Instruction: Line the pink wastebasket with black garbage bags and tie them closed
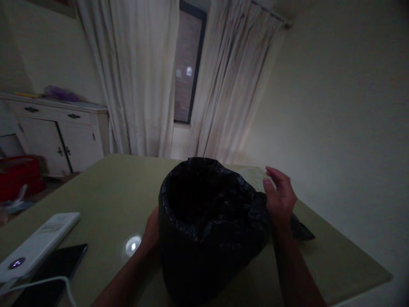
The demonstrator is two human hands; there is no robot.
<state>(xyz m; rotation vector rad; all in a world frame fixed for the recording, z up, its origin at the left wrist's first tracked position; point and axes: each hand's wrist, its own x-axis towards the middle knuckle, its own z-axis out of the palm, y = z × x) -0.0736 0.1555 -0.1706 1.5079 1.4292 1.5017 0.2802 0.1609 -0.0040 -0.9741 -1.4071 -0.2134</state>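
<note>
A small bin lined with a black plastic bag [207,221] stands upright on the greenish table [108,187], its mouth open toward me. My left hand [151,232] rests against the bin's left side, mostly hidden behind the bag. My right hand [279,198] is at the bin's right rim, thumb touching the bag and fingers loosely spread. A loose tail of black plastic [300,230] lies on the table behind that hand.
A white power bank [38,245] with a lit button and white cable lies at the near left beside a dark phone [53,273]. White curtains [137,76] and a window are beyond the table, a white cabinet [57,136] at the left, a wall close on the right.
</note>
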